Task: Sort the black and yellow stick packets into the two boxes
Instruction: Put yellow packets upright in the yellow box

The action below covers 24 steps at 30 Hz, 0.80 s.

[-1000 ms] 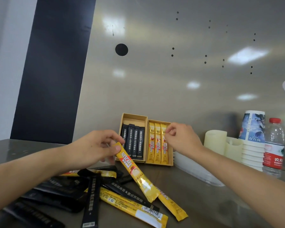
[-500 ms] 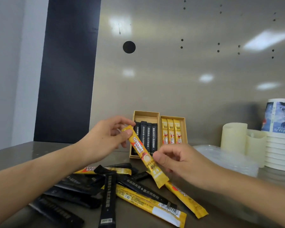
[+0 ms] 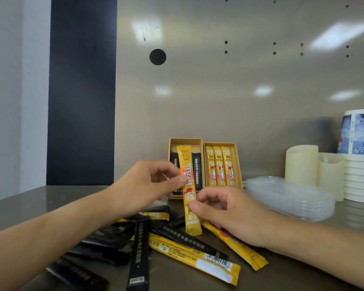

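Held upright above countertop (image 3: 50,203) middle: yellow stick packet (image 3: 188,185), pinched mid-length by left hand (image 3: 143,185), lower part by right hand (image 3: 229,211). Handover judged, right hand lying nearer yellow box (image 3: 220,144) at rear edge. Beside it, black box (image 3: 186,140). Toward front edge, unsorted pile (image 3: 139,248).

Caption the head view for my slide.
Left hand and right hand pinch one yellow Nescafe stick packet before two tan cardboard boxes.
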Available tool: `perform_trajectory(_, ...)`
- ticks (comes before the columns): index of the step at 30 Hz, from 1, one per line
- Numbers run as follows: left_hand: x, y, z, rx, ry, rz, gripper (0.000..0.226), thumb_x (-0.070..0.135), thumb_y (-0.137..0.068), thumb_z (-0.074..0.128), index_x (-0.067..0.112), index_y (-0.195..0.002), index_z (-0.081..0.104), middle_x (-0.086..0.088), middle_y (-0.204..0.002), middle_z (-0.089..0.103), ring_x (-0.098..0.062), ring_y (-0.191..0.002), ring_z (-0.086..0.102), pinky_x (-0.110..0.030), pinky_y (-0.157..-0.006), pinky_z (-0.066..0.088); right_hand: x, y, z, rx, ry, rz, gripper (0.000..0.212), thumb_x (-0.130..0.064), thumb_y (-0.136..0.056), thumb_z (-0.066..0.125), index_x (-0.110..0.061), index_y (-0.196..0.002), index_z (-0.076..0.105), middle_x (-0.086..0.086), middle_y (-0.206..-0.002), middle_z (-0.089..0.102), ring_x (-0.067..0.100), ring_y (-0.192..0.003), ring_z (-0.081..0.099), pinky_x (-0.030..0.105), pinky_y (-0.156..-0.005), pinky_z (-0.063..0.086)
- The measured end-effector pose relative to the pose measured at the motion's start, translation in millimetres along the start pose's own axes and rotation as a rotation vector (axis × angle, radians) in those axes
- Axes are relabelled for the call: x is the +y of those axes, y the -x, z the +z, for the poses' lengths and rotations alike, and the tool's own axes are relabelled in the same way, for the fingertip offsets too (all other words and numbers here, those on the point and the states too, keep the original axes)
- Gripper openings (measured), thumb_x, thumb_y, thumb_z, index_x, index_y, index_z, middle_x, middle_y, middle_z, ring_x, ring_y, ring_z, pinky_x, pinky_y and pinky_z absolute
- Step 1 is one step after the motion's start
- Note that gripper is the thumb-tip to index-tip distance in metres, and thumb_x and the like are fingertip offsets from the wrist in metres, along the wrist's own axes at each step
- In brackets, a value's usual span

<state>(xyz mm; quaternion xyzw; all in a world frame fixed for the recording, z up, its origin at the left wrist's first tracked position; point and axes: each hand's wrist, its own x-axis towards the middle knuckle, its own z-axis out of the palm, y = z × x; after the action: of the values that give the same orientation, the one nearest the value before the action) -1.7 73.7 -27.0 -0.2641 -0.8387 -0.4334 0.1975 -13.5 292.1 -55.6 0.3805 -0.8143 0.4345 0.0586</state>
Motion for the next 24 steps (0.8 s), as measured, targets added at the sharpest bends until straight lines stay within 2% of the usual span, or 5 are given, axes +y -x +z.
perform_trajectory(10, 1.9, -1.7, 1.2, 0.053, 0.014, -0.021, 0.016, 0.03, -0.092, 0.066, 0.016, -0.093, 0.075, 0.007, -0.072, 0.071, -0.004, -0.065, 0.064, -0.018, -0.063, 0.049, 6.0, -3.0, 2.8, 0.071, 0.097, 0.001, 0.015, -0.043, -0.09, 0.071, -0.03, -0.098, 0.071, 0.006, -0.092, 0.071, 0.029, -0.078, 0.062, 0.041, -0.072, 0.053)
perform_trajectory(14, 3.0, -4.0, -5.2, 0.146, 0.041, -0.054, 0.02, 0.032, -0.091, 0.068, 0.013, -0.09, 0.075, -0.013, -0.07, 0.067, -0.01, -0.061, 0.058, -0.027, -0.065, 0.048, 8.5, -6.8, -3.5, 0.234, 0.102, -0.028, 0.011, -0.039, -0.093, 0.066, -0.03, -0.099, 0.07, -0.005, -0.094, 0.071, 0.005, -0.086, 0.065, 0.019, -0.075, 0.052)
perform_trajectory(16, 2.0, -4.7, -7.8, 0.159, 0.042, -0.084, 0.026, 0.037, -0.089, 0.068, 0.011, -0.087, 0.074, -0.007, -0.066, 0.067, -0.011, -0.06, 0.058, -0.026, -0.063, 0.049, 8.4, -7.9, -8.8, 0.272, 0.073, -0.038, 0.013, -0.037, -0.093, 0.066, -0.028, -0.102, 0.07, -0.008, -0.096, 0.072, 0.0, -0.087, 0.064, 0.011, -0.073, 0.048)
perform_trajectory(21, -9.7, -0.2, -15.3, 0.046, -0.122, -0.118, 0.025, 0.041, -0.087, 0.068, 0.018, -0.085, 0.076, 0.002, -0.078, 0.076, -0.01, -0.061, 0.064, -0.023, -0.064, 0.048, 7.0, -12.6, -32.7, 0.394, 0.051, -0.054, 0.015, -0.043, -0.091, 0.067, -0.031, -0.1, 0.071, -0.006, -0.093, 0.073, 0.005, -0.079, 0.064, 0.021, -0.069, 0.05)
perform_trajectory(24, -17.5, 0.8, -17.6, -0.001, -0.248, -0.12, 0.018, 0.04, -0.089, 0.07, 0.024, -0.081, 0.076, 0.003, -0.077, 0.077, -0.013, -0.061, 0.067, -0.034, -0.071, 0.057, 5.0, -14.3, -50.4, 0.476, -0.094, -0.049, 0.016, -0.035, -0.093, 0.067, -0.024, -0.104, 0.073, -0.002, -0.094, 0.076, 0.007, -0.079, 0.065, 0.023, -0.067, 0.051)
